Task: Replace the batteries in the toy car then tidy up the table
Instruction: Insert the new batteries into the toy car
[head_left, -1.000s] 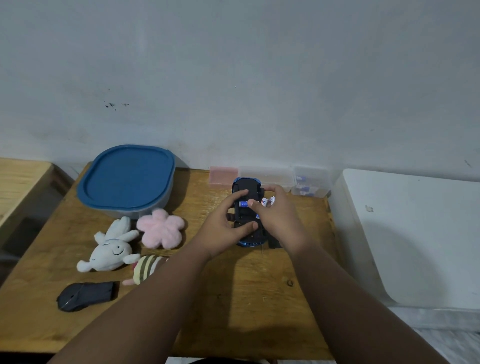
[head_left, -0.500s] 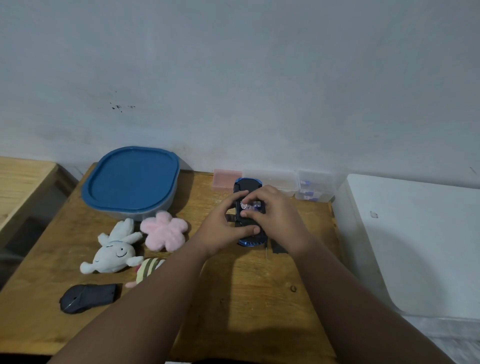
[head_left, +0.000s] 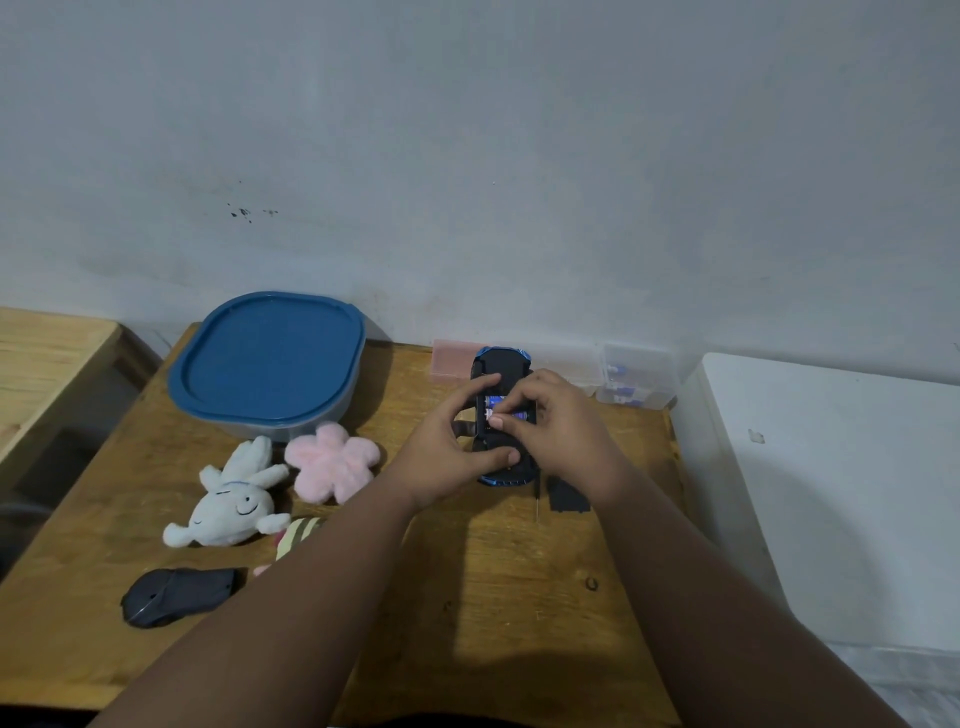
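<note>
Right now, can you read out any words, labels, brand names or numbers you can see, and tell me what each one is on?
No text here can be read.
Batteries in the toy car: blue and white print, too blurred to read.
Small blue items in the clear box: labels too small to read.

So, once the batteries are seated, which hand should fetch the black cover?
Right hand, probably: once it releases the battery, the black cover lies just beside its wrist, right of the toy car, which the left hand grips.
</note>
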